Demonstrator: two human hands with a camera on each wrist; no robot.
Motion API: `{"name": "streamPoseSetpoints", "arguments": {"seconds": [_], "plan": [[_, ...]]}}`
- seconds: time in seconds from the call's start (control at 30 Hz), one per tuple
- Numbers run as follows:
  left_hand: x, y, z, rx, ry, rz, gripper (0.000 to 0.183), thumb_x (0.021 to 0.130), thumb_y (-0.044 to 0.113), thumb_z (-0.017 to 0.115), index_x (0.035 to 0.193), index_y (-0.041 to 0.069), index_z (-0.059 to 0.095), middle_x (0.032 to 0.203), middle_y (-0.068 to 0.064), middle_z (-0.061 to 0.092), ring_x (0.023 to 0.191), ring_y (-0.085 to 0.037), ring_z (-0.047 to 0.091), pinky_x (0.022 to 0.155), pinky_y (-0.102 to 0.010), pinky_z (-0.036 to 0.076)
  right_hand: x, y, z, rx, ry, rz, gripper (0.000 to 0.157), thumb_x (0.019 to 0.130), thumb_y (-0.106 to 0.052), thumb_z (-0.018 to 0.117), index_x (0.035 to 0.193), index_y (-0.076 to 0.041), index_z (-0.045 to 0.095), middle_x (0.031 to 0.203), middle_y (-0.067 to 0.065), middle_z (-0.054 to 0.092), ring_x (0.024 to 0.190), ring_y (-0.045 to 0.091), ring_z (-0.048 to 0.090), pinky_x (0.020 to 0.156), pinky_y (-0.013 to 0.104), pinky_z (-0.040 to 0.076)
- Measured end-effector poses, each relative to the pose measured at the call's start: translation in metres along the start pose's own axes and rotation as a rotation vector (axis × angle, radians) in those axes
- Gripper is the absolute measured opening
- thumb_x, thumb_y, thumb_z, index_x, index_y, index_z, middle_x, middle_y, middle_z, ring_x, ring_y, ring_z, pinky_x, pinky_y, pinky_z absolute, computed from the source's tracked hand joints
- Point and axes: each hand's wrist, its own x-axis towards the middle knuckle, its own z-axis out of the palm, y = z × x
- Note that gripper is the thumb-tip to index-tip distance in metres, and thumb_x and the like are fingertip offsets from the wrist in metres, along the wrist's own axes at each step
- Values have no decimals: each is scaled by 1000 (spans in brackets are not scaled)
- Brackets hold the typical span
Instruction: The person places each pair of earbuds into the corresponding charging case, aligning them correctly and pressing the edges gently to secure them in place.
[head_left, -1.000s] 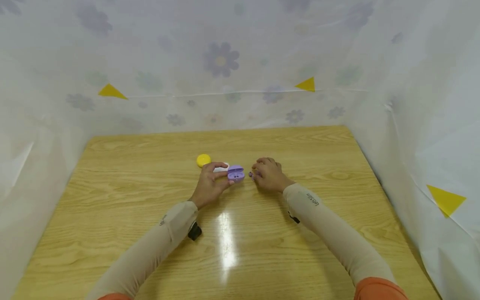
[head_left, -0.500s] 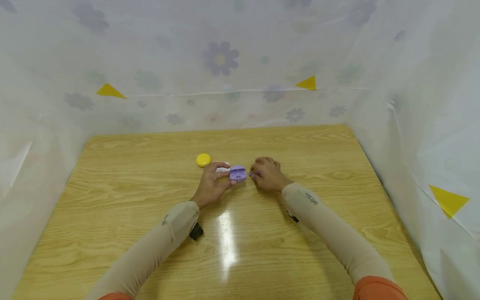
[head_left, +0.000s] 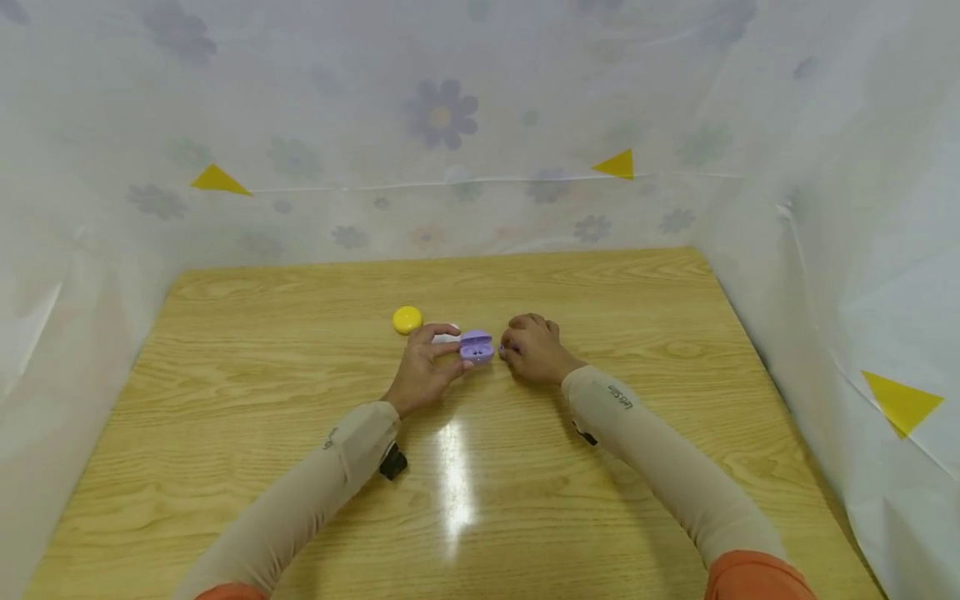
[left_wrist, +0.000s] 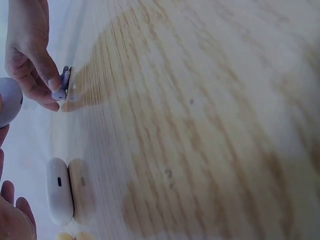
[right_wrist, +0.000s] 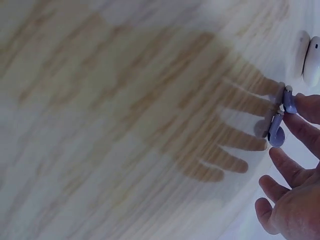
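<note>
My left hand [head_left: 422, 373] holds a small purple earbud case [head_left: 477, 353] by its left side, between thumb and fingers. Its lid stands up, and the inside faces me. Just right of the case, my right hand [head_left: 536, 350] reaches down to the table with bent fingers. Two purple earbuds lie close together there in the right wrist view: one earbud [right_wrist: 289, 101] is at the tips of the thumb and forefinger, which pinch it, and the other earbud [right_wrist: 276, 131] rests beside it on the tabletop. From the head, the right fingers mostly hide them.
Behind the left fingers lies a white earbud case [left_wrist: 60, 192], partly covered in the head view. A round yellow case [head_left: 407, 320] sits farther left. The wooden table [head_left: 300, 500] meets flower-printed white sheeting [head_left: 442, 208] at its back and sides.
My left hand has shifted the purple case slightly right, nearer the right hand. The right fingers have closed in on the earbuds, covering more of them.
</note>
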Motion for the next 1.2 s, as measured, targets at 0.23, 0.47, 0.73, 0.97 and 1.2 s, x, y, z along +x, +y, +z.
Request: {"name": "streamPoseSetpoints", "arguments": {"seconds": [0.23, 0.47, 0.73, 0.97, 1.2], "plan": [[1, -1, 0, 8, -1, -11, 28, 77, 13, 79, 101, 0, 74, 120, -15, 60, 117, -31, 50, 107, -49, 30, -1, -2, 0, 16, 30, -5, 18, 93, -24, 57, 97, -10, 67, 126, 14, 56, 129, 38, 43, 105, 63, 27], [2, 0, 0, -5, -14, -43, 28, 77, 14, 78, 103, 1, 73, 121, -14, 60, 117, -30, 49, 109, -49, 28, -5, -8, -10, 59, 186, -34, 15, 91, -19, 56, 94, -9, 67, 126, 15, 56, 125, 35, 46, 104, 61, 27], [3, 1, -1, -19, -4, -45, 30, 78, 14, 78, 104, 0, 73, 121, -17, 60, 116, -31, 48, 108, -50, 28, -6, -11, -27, 102, 482, -179, 9, 87, -14, 64, 88, -5, 67, 119, 18, 58, 121, 37, 48, 101, 60, 30], [5, 4, 0, -28, -6, -60, 29, 79, 14, 77, 106, 2, 72, 122, -16, 60, 117, -32, 46, 108, -52, 28, -7, -28, -42, 136, 606, -323, 9, 83, -11, 68, 87, -3, 68, 115, 18, 60, 117, 35, 51, 99, 59, 32], [7, 8, 1, -28, 1, -45, 29, 80, 15, 77, 106, 2, 73, 120, -14, 60, 117, -32, 46, 107, -53, 29, -8, -41, -47, 161, 588, -360, 10, 81, -11, 72, 86, -3, 68, 117, 17, 60, 119, 34, 50, 101, 58, 32]]}}
